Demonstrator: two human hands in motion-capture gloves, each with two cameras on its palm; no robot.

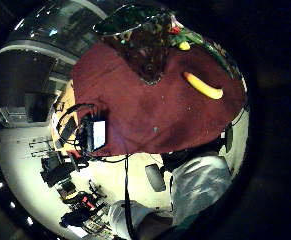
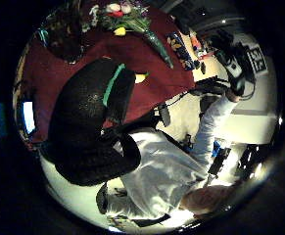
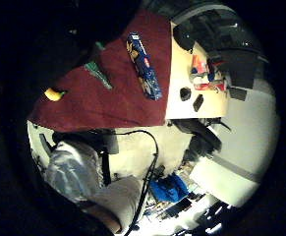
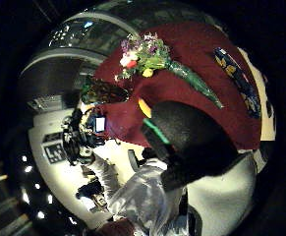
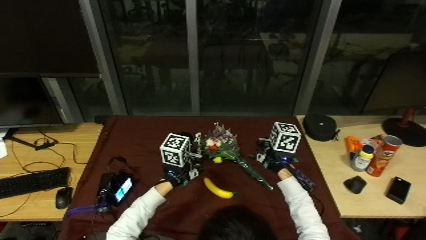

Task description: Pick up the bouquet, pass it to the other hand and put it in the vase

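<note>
1. the bouquet [image 5: 226,147] lies on the dark red cloth [image 5: 140,145] at the centre of the outside view, its flower heads toward the window and its green wrapped stems slanting to the lower right.
2. the left hand [image 5: 174,175] hangs over the cloth left of the bouquet, apart from it; i cannot tell how its fingers stand.
3. the right hand [image 5: 274,161] is just right of the stems; i cannot tell whether its fingers are curled or straight.
4. the vase [image 5: 194,145], dark and glassy, stands on the cloth just left of the flowers.
5. a banana [image 5: 217,189] lies below the bouquet, between the forearms.
6. a blue box [image 5: 303,179] lies at the cloth's right edge, partly behind the right forearm.
</note>
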